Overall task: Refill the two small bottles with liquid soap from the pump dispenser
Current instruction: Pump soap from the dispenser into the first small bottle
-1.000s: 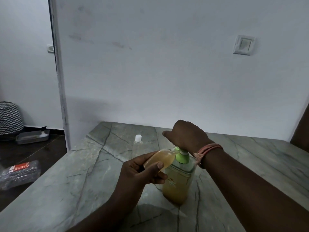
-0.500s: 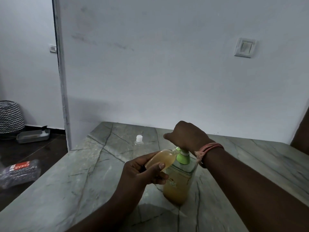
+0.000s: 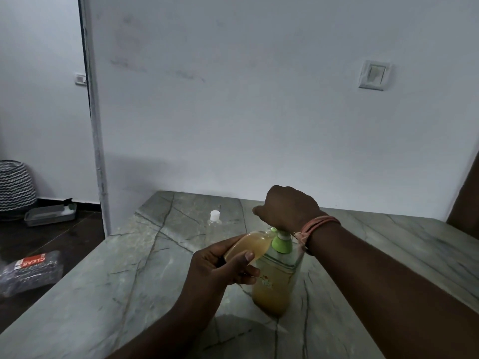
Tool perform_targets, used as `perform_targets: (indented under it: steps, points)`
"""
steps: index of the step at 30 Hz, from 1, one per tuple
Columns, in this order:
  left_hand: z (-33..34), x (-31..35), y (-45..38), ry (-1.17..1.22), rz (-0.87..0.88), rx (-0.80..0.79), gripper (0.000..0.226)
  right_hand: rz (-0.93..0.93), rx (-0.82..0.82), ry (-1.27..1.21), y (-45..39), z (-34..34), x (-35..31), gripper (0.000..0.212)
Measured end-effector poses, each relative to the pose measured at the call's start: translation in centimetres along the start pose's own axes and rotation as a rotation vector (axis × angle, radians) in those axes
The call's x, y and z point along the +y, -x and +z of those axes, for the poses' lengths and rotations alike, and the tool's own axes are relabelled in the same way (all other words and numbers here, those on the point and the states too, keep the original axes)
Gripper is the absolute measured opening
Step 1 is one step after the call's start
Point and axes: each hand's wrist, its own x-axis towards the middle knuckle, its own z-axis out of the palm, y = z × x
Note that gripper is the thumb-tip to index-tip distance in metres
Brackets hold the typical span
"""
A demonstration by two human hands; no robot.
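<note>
Left hand (image 3: pixel 220 268): grips a small bottle (image 3: pixel 248 246), tilted, mouth at the green spout.
Right hand (image 3: pixel 287 209): curled over the pump dispenser (image 3: pixel 276 278) head, pressing.
Held bottle: looks nearly full of amber soap.
Second bottle (image 3: pixel 214 219): capped, clear, apparently empty, farther back on the surface (image 3: pixel 129 281).
Left: cap this one, fill the other.

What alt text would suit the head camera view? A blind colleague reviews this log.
A person's left hand holds a small clear bottle of amber soap tilted at the green pump of a clear soap dispenser, while the right hand grips the pump head. The dispenser stands on a grey veined stone table; a second small white-capped bottle stands behind.
</note>
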Motion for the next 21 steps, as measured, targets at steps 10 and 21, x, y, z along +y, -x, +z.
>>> perform_targets:
  steps: [10,21]
  points:
    - [-0.1,-0.3,-0.3,-0.001,0.005,-0.009,0.034,0.016,0.034,-0.156,-0.4,1.6,0.9,0.047]
    - [-0.2,-0.3,-0.3,0.0,0.01,-0.003,0.036,0.025,0.034,-0.18,-0.3,1.6,0.9,0.045]
